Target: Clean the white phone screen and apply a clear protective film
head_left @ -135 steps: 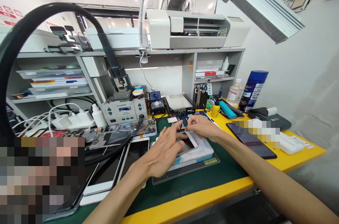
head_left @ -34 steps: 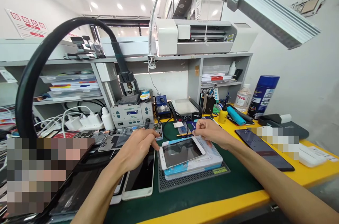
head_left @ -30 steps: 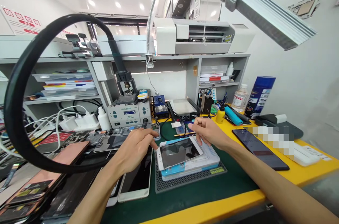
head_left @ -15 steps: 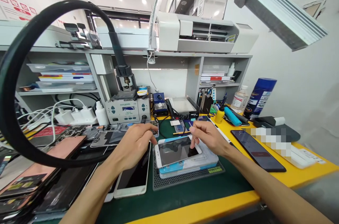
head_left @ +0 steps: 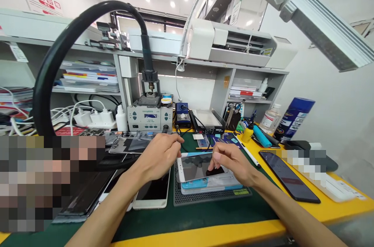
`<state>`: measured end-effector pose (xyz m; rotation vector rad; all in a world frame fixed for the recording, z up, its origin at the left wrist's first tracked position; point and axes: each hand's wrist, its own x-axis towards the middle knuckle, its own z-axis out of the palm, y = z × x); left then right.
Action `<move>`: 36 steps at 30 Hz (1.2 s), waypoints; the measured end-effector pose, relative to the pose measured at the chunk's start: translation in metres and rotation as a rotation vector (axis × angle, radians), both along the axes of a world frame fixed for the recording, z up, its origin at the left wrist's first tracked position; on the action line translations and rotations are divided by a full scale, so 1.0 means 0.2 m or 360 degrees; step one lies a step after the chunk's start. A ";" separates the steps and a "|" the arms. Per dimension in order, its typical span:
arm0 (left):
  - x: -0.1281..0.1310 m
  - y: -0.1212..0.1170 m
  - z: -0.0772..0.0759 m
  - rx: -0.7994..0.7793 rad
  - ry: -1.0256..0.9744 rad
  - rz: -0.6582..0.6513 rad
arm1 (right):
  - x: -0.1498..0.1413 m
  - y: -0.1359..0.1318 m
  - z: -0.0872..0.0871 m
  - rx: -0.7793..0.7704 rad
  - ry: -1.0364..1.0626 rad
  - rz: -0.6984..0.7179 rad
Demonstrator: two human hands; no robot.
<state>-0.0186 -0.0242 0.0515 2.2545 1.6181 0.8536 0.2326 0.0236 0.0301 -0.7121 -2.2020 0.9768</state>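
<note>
A white-framed smartphone (head_left: 198, 167) with a dark, reflective screen rests slightly tilted on a flat clear plastic box (head_left: 228, 183) with blue and white parts. My left hand (head_left: 163, 152) is at the phone's left end, its curled fingertips gripping the upper left corner. Over the right part of the screen, my right hand (head_left: 233, 161) is half curled, fingertips touching the glass and nothing held. Beneath the box lies a grey perforated mat (head_left: 201, 199). Another white-framed phone (head_left: 153, 192) lies left of the mat, partly under my left wrist.
At the back stand a grey hot-air station (head_left: 150, 117) and a soldering station (head_left: 183, 114). A thick black hose (head_left: 43, 83) arches at left. On the right are a black phone (head_left: 289, 177), a yellow bottle (head_left: 247, 134), a white pen (head_left: 248, 151) and a blue spray can (head_left: 295, 118).
The view has shifted, so the bench appears farther right. My left hand stays at the phone's corner; my right fingertips have moved slightly left across the screen.
</note>
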 end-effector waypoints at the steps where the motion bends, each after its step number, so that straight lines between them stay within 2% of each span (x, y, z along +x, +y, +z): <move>1: 0.00 0.00 0.00 0.0006 -0.0007 -0.0007 | -0.01 -0.01 0.00 0.0002 -0.0015 0.0011; 10: 0.02 0.00 -0.01 0.0041 0.0054 0.0042 | -0.05 -0.04 -0.02 0.0001 -0.0027 0.0157; 14: 0.02 0.00 -0.01 0.0071 0.0058 0.0037 | -0.08 -0.06 -0.01 0.0074 -0.0088 0.0169; 28: 0.01 0.01 -0.04 0.0151 -0.0011 -0.0040 | -0.18 -0.08 0.03 -0.0098 -0.0162 0.0396; 36: 0.00 0.01 -0.04 0.0190 0.0038 -0.0032 | -0.24 -0.09 0.08 -0.0081 -0.0238 0.0471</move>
